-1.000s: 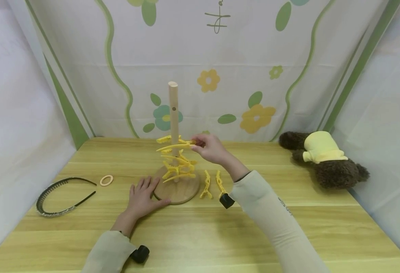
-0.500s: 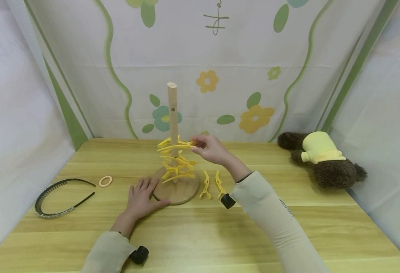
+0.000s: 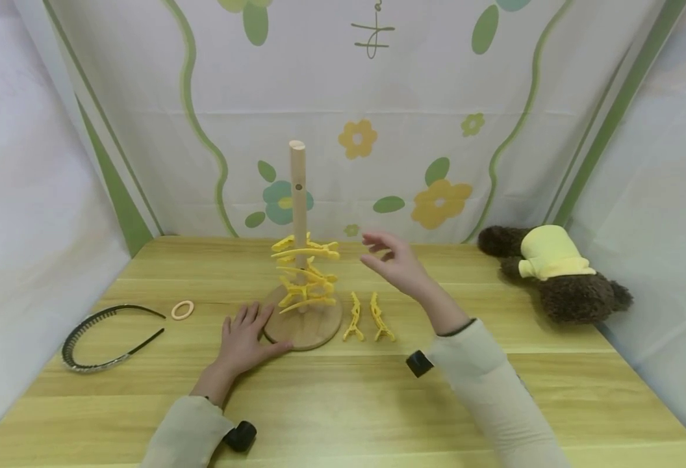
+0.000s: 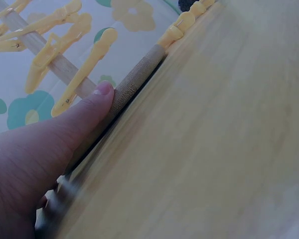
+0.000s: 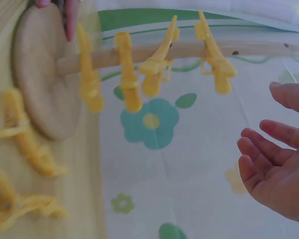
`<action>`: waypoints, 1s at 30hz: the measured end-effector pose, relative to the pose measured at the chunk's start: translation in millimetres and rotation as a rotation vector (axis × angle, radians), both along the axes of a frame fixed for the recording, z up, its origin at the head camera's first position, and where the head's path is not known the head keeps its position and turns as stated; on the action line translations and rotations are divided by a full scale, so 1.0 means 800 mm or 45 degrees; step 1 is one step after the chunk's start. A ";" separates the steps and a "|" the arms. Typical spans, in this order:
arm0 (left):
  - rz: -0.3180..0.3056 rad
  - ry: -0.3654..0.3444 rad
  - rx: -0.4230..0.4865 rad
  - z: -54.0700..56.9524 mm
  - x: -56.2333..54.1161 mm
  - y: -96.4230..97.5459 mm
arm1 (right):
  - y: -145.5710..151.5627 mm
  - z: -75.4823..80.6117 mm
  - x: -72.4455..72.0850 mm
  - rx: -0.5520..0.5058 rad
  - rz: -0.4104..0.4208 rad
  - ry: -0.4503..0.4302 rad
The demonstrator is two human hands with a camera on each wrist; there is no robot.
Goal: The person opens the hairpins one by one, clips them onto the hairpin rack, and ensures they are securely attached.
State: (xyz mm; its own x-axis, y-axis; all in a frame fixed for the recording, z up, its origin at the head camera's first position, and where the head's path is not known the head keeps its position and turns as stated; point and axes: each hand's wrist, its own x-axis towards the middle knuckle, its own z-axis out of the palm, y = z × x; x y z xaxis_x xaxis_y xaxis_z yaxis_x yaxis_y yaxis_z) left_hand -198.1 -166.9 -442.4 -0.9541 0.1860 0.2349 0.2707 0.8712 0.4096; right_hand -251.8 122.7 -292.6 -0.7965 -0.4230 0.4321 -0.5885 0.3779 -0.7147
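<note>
An upright wooden post (image 3: 299, 166) rises from a round wooden base (image 3: 322, 328), with several yellow hair clips clamped across its lower half. The topmost hair clip (image 3: 304, 253) lies roughly level across the post. With fingers spread, my left hand (image 3: 242, 342) rests at the left side of the base, and its thumb (image 4: 89, 110) lies along the rim in the left wrist view. My right hand (image 3: 401, 265) hovers right of the top clip, apart from it, fingers loosely bent and holding nothing. Two more yellow hair clips, one nearer the base (image 3: 353, 317) and one further right (image 3: 379, 318), lie on the table.
At the left lie a black headband (image 3: 80, 331) and a small pale ring (image 3: 182, 310). A brown plush toy (image 3: 573, 299) in a yellow top lies at the right edge of the wooden table (image 3: 331, 416). A printed cloth (image 3: 425, 84) hangs behind.
My right hand has let go of the top hair clip and drawn back to the right, its fingers spreading apart. The clip stays on the post. My left hand has kept its place.
</note>
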 end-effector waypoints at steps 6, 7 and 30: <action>0.007 0.010 -0.002 -0.001 -0.001 -0.002 | 0.027 -0.036 0.039 0.035 -0.149 -0.140; 0.005 0.010 -0.002 -0.002 -0.001 -0.002 | 0.030 -0.043 0.045 0.028 -0.174 -0.169; 0.006 0.014 -0.005 0.000 -0.001 0.002 | 0.059 -0.181 0.047 0.107 -0.395 -0.244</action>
